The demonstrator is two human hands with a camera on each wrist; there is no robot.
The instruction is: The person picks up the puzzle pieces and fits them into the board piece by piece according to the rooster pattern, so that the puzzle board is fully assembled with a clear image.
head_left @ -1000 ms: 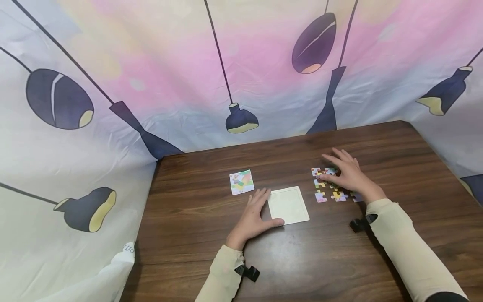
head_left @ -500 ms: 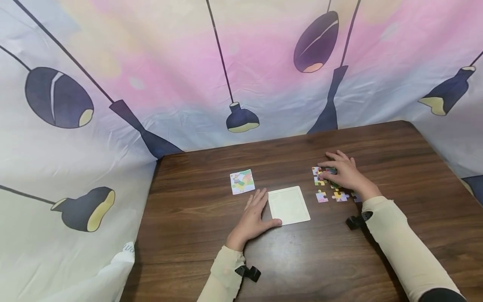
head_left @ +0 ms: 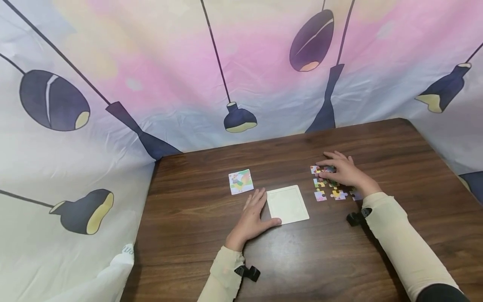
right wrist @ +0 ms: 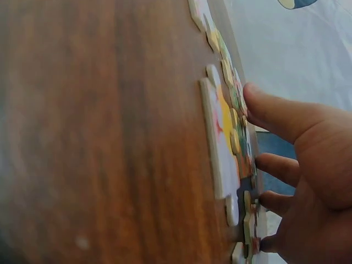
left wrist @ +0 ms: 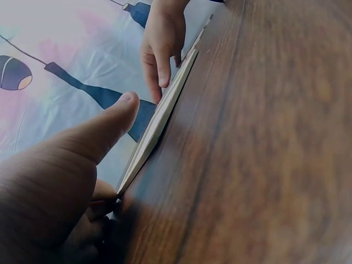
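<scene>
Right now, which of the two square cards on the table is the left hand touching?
The blank white square board; the left hand rests against its left edge. The colourful picture card lies apart, untouched.

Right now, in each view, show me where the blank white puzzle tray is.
Head: the white puzzle tray lies flat at table centre, the left hand touching its left edge.
Left wrist: seen edge-on as a thin pale strip running up from the thumb.
Right wrist: not in view; only loose puzzle pieces.
Shared landmark: the dark wooden table.
</scene>
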